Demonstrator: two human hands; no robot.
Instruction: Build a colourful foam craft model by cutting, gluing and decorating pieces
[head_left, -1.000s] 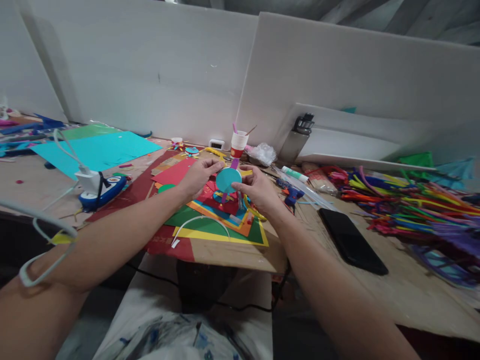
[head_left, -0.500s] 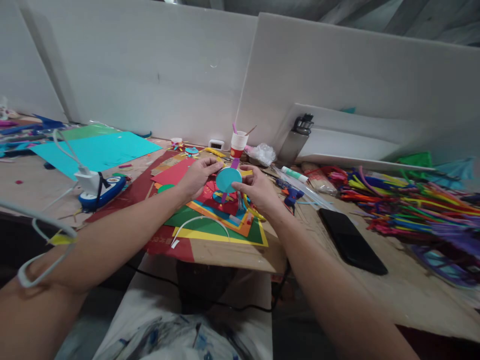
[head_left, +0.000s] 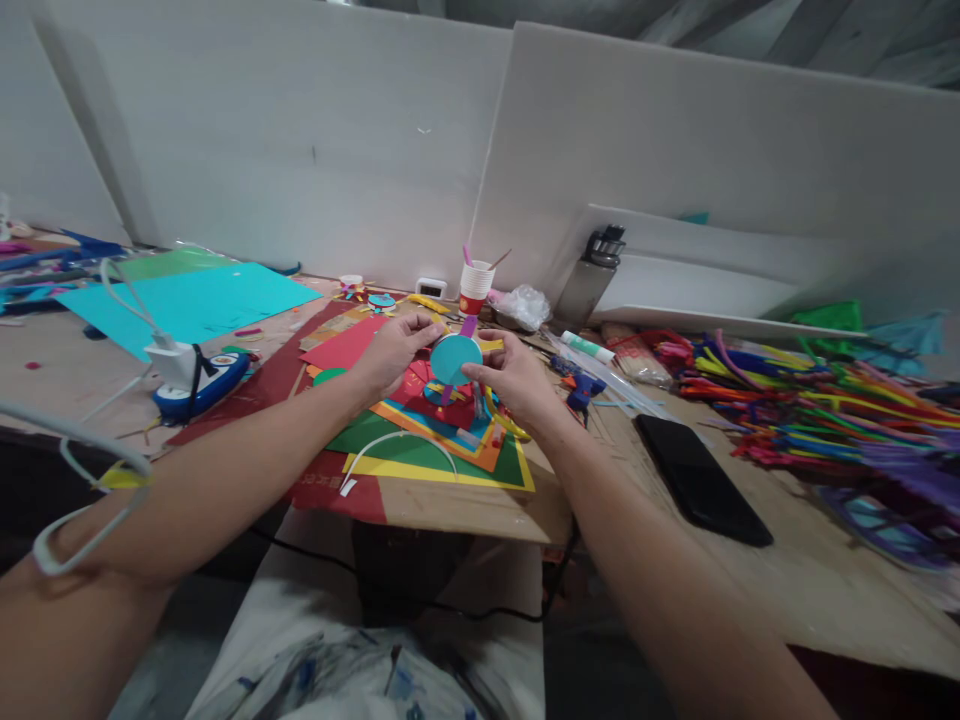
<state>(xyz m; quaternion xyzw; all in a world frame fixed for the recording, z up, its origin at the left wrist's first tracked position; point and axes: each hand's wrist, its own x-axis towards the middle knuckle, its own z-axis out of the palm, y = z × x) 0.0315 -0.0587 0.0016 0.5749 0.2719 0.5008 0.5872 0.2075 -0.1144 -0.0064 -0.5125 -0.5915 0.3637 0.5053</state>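
A blue paper disc (head_left: 456,361) with purple and yellow paper strips around its edge is held up between my hands. My left hand (head_left: 399,350) pinches its upper left side, by a small yellow strip. My right hand (head_left: 513,378) is closed on its right side, with the thumb on the disc's edge and a yellow strip (head_left: 491,345) by the fingers. Beneath lie stacked coloured sheets, among them a green sheet (head_left: 420,452) with a thin white band (head_left: 401,435) curved over it. A red piece with another blue round part (head_left: 433,391) shows partly behind the disc.
On the right are a black phone (head_left: 701,480), a glue stick (head_left: 587,347), a blue glue gun (head_left: 583,393) and many pipe cleaners (head_left: 795,400). White cups (head_left: 477,280) and a bottle (head_left: 589,275) stand behind. Leftward lie a blue power strip (head_left: 202,388) and a cyan sheet (head_left: 195,305).
Both hands keep their hold on the blue disc, almost still. The whole view has shifted very slightly.
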